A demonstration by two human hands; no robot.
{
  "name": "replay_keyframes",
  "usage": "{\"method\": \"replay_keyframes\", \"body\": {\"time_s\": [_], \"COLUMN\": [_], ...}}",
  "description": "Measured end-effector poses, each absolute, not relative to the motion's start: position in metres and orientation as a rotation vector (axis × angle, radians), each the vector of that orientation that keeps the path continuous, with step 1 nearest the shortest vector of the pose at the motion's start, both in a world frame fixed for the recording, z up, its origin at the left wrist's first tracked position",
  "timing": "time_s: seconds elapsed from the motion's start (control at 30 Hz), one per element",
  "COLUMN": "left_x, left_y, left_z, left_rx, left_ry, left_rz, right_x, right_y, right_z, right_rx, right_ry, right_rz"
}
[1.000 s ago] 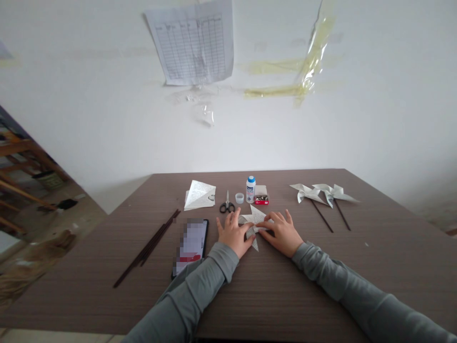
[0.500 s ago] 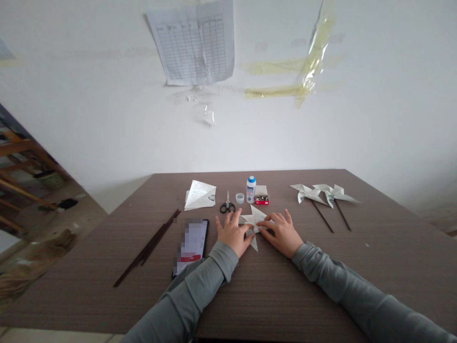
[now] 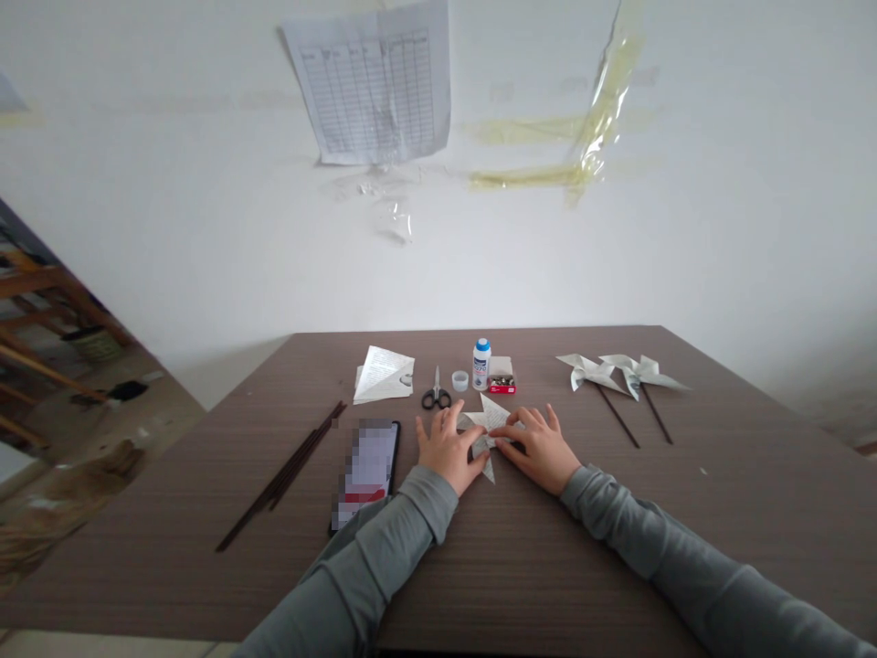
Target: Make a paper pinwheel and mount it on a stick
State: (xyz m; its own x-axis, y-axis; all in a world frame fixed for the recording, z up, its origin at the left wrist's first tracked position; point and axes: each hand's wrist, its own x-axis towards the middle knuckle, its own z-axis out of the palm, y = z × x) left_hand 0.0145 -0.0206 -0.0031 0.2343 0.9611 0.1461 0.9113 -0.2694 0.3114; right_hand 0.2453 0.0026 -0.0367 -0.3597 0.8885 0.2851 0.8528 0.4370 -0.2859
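Observation:
Between my hands a paper pinwheel [image 3: 491,414] of printed paper lies on the table, its points folded in toward the middle. My left hand [image 3: 449,448] presses on its left side, with thumb and index finger near the center. From the right, my right hand [image 3: 541,448] holds the center down with its fingertips, the other fingers raised. Just beyond are black-handled scissors [image 3: 437,395], a small clear cup [image 3: 459,379], a white glue bottle with a blue cap [image 3: 481,366] and a red box [image 3: 502,386] of small metal pieces.
Two finished-looking pinwheels [image 3: 590,373] on dark sticks lie at the right. Several dark sticks [image 3: 284,475] and a phone [image 3: 365,475] are at the left, the phone partly under my left sleeve. Folded paper squares [image 3: 384,375] rest farther back. A wall stands behind the table [image 3: 534,567].
Both hands stay on the pinwheel in nearly the same place. Only slight finger shifts at its center can be seen.

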Motion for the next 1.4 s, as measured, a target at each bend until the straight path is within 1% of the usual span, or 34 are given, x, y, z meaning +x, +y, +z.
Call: {"method": "replay_keyframes", "body": {"time_s": [0.23,0.4,0.7,0.83,0.97,1.4], "left_x": [0.014,0.012,0.017,0.017,0.016,0.020], "left_y": [-0.022,-0.020,-0.020,-0.019,-0.019,-0.023], "left_z": [-0.002,0.000,0.006,0.004,0.001,0.022], "left_rx": [2.354,2.331,2.313,2.324,2.348,2.283], "left_ry": [1.781,1.772,1.784,1.769,1.765,1.811], "left_rz": [0.441,0.390,0.394,0.423,0.354,0.293], "right_x": [0.248,0.249,0.246,0.246,0.247,0.247], "right_y": [0.002,0.002,0.006,0.006,0.006,0.005], "right_z": [-0.041,-0.042,-0.050,-0.051,-0.048,-0.047], "right_rx": [-1.414,-1.451,-1.507,-1.498,-1.506,-1.506], "right_ry": [-2.265,-2.252,-2.245,-2.254,-2.256,-2.265], "right_rz": [0.070,0.097,0.014,0.023,0.068,0.085]}}
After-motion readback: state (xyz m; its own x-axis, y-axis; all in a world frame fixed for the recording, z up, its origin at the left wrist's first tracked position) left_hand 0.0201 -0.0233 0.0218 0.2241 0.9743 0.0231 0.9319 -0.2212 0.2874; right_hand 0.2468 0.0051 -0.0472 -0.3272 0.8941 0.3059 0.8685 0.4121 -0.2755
